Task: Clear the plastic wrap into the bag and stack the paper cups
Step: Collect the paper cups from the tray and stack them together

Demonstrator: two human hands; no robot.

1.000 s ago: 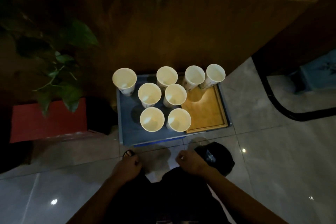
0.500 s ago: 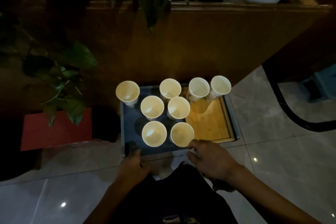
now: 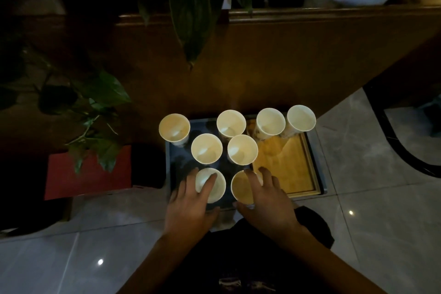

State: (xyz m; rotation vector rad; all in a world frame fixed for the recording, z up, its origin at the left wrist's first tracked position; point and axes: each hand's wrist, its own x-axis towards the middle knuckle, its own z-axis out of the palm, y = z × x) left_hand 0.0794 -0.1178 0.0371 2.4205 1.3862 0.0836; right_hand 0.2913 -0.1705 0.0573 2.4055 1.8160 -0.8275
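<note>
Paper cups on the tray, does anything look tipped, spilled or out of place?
Nothing is tipped or spilled; all eight stand upright and look empty. The far-left cup sits at the blue tray's corner, apart from the cluster. The left hand and right hand reach over the two nearest cups.

Hands (image 3: pixel 191 205) over two near cups (image 3: pixel 216 186)

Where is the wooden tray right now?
The wooden tray lies at the right of the cup cluster in the head view, just beyond the right hand, with two paper cups at its far edge.
</note>
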